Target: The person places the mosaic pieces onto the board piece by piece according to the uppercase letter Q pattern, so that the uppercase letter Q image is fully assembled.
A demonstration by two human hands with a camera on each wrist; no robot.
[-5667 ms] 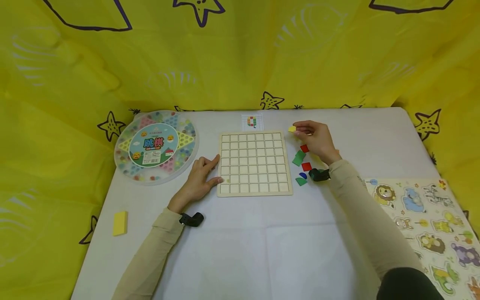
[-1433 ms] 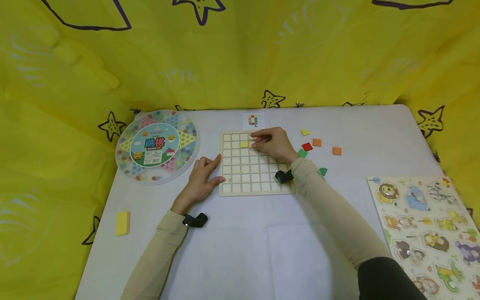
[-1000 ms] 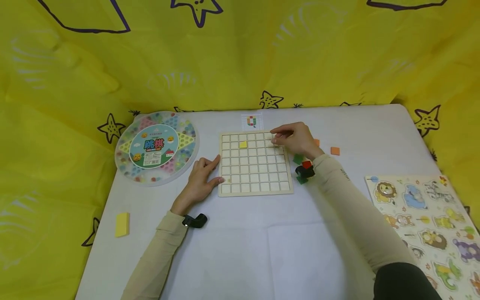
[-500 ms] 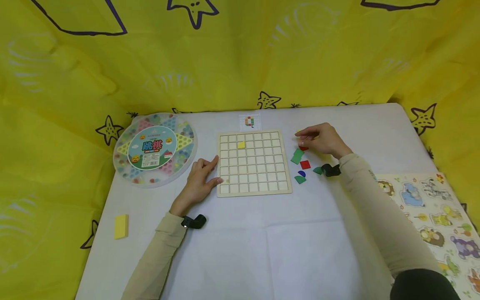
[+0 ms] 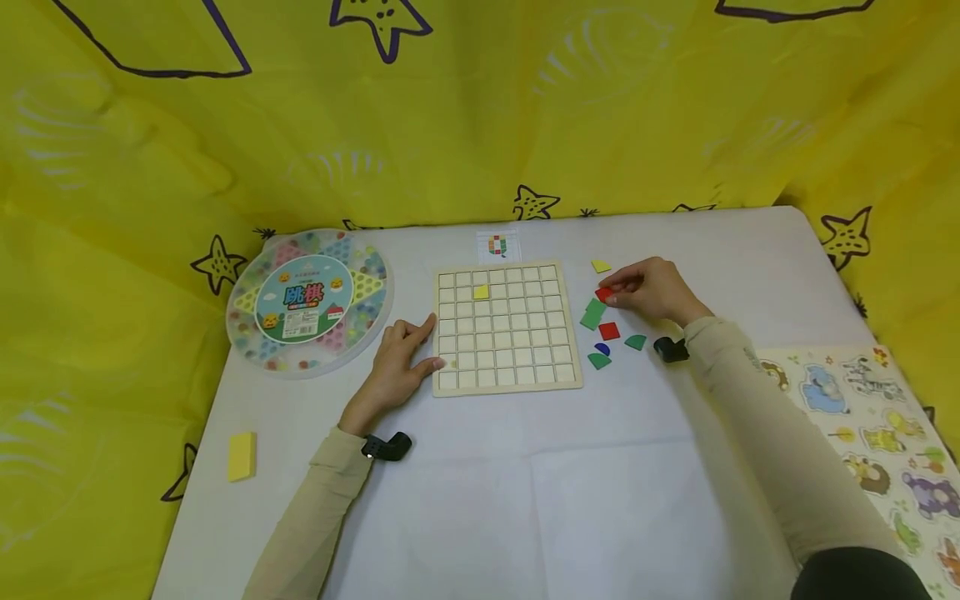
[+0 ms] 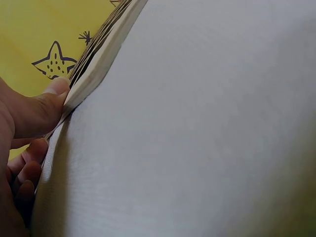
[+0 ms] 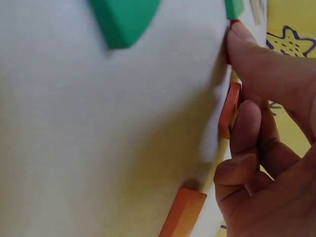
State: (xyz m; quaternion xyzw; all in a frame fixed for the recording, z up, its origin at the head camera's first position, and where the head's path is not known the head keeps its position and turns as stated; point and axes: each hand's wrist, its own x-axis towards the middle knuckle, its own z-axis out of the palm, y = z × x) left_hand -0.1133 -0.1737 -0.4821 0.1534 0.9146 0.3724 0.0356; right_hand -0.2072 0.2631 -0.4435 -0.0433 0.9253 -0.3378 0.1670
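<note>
- Yellow curtain [image 5: 300, 125] with starfish doodles all round, white-covered desk [image 5: 450, 517] in front of it
- Grid board [image 5: 502, 339] sits mid-desk, pretty much bare: I count one yellow piece [image 5: 481, 292] on it, second row down, third column from the left
- Right hand [image 5: 652, 287] is pinching a red piece [image 5: 603, 295] between thumb and fingers, off to the right of the board; can't tell if it's clear of the desk
- Left hand [image 5: 397, 362] has thumb and index spread apart, pressing on the board's left edge
- Off the board: a yellow piece [image 5: 600, 266], another red one [image 5: 609, 331], some green pieces [image 5: 593, 314], a blue one [image 5: 602, 348], plus orange pieces [image 7: 183, 212] in the right wrist view
- Small card [image 5: 498, 245] behind the board shows a coloured Q-like figure
- My read: barely started, one piece placed, one in the fingers, nearly everything else left to go
</note>
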